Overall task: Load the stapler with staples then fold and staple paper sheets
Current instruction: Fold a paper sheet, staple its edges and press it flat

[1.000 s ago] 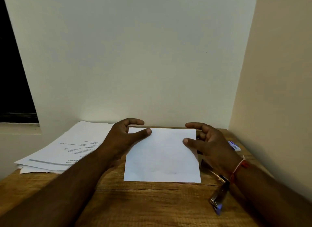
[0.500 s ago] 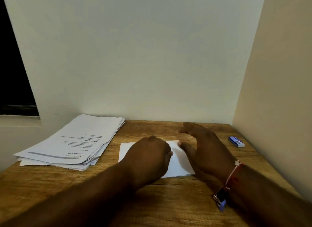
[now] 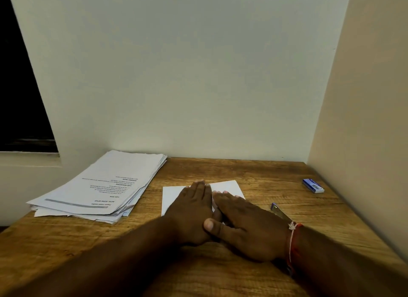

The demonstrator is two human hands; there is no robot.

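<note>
A folded white sheet (image 3: 227,187) lies in the middle of the wooden table (image 3: 265,170). My left hand (image 3: 192,210) lies flat on it with straight fingers pointing away from me. My right hand (image 3: 245,226) presses flat on the sheet's right half, its thumb against the left hand. Both hands cover most of the sheet. The stapler (image 3: 279,211) lies on the table just right of my right hand, partly hidden by my wrist. A small blue staple box (image 3: 313,185) sits near the right wall.
A thick stack of printed sheets (image 3: 101,186) lies at the table's back left. Walls close the table at the back and on the right. A dark window opening (image 3: 19,97) is on the left.
The sheet, held by its far corners a second ago, has been folded to a smaller size. Both hands have come together and now press flat on it.
</note>
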